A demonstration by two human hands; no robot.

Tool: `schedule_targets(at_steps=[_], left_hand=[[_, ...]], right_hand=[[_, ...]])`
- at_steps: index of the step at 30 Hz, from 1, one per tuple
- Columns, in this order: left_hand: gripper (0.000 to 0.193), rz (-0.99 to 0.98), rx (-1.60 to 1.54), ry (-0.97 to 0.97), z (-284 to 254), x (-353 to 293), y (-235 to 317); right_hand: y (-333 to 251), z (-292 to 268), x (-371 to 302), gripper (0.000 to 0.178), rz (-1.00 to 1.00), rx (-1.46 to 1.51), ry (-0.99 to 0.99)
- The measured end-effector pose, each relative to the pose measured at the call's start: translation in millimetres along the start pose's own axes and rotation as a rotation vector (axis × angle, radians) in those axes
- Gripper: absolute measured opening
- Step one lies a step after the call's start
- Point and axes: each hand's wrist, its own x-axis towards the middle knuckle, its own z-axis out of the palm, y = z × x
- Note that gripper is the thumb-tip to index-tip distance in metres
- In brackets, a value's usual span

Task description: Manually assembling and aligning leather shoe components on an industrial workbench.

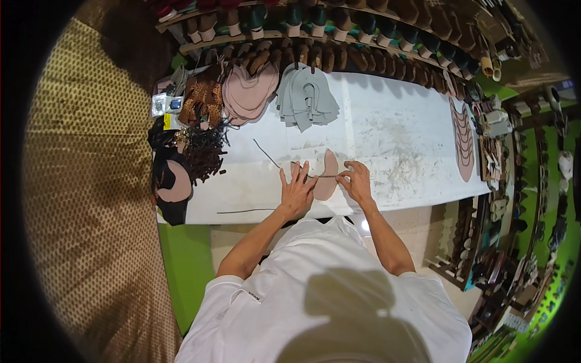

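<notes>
A pink sole-shaped piece (pixel 326 190) lies on the white-covered table (pixel 242 187) in front of me. Across its narrow middle runs a thin dark braided-looking strip (pixel 327 176). My left hand (pixel 296 192) rests at the strip's left part with fingers spread, its thumb touching the strip beside the pink piece. On the other side, my right hand (pixel 357 181) pinches the strip's right end between thumb and finger. Farther left, a second thin dark strip (pixel 266 153) lies slanted. Another one (pixel 245 212) stretches along the near edge.
Grey pieces (pixel 307 100), pink pieces (pixel 248 91) and leopard-patterned pieces (pixel 203 97) are stacked at the back left. Small dark brown bits (pixel 206 154) are heaped nearby. A curved pink piece (pixel 175 181) lies on black material. Scalloped pink pieces (pixel 462 142) lie right. Shoe racks (pixel 339 36) line the back.
</notes>
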Motion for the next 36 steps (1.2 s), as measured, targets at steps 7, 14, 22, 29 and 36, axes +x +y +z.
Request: schedule_targets(at_steps=[7, 14, 22, 29, 36], left_hand=[[0.051, -0.139, 0.025, -0.035, 2.3, -3.8, 16.4], [0.053, -0.237, 0.058, -0.097, -8.1, 3.5, 32.9], [0.057, -0.359, 0.017, -0.058, -8.7, 6.8, 54.8], [0.055, -0.447, -0.061, 0.046, 5.2, 8.5, 66.0], [0.043, -0.500, -0.085, 0.030, 14.5, 11.7, 71.2]], right_hand=[[23.6, -6.5, 31.0, 0.025, -0.089, 0.119, -0.185], [38.5, -3.6, 61.1, 0.024, -0.176, 0.130, -0.327], [42.5, -0.8, 74.9, 0.015, -0.323, 0.091, -0.309], [39.8, -3.7, 78.8, 0.017, -0.346, 0.089, -0.319], [35.2, -4.5, 88.4, 0.018, -0.378, 0.090, -0.323]])
